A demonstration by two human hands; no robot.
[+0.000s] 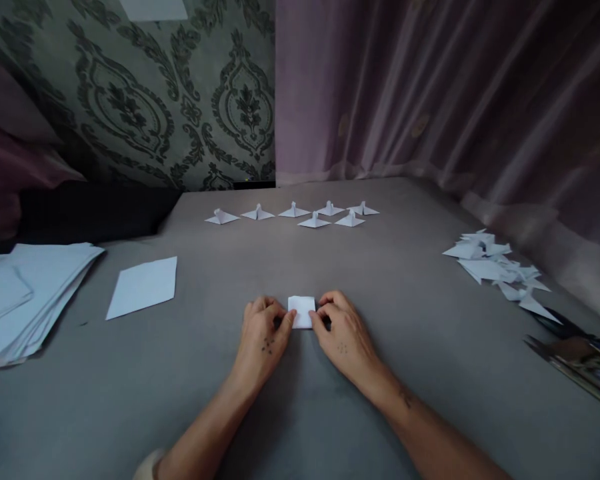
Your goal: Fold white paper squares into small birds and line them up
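Observation:
A small folded square of white paper [303, 308] is held low over or on the grey surface, straight in front of me. My left hand [266, 327] pinches its left edge, thumb on the near face and the other fingers curled beside it. On the opposite edge my right hand [341, 325] does the same, its thumb at the lower right corner. The fingertips behind the paper are hidden. Further back stand several folded white paper figures [315, 220] with flat pointed wings, in two loose rows.
At the left lie a stack of white sheets [55, 280] and one separate paper sheet [143, 287]. A heap of folded paper pieces [495, 263] is at the right, with scissors [545, 350] and a case-like item nearby. A curtain [380, 87] and patterned wall [180, 100] border the back.

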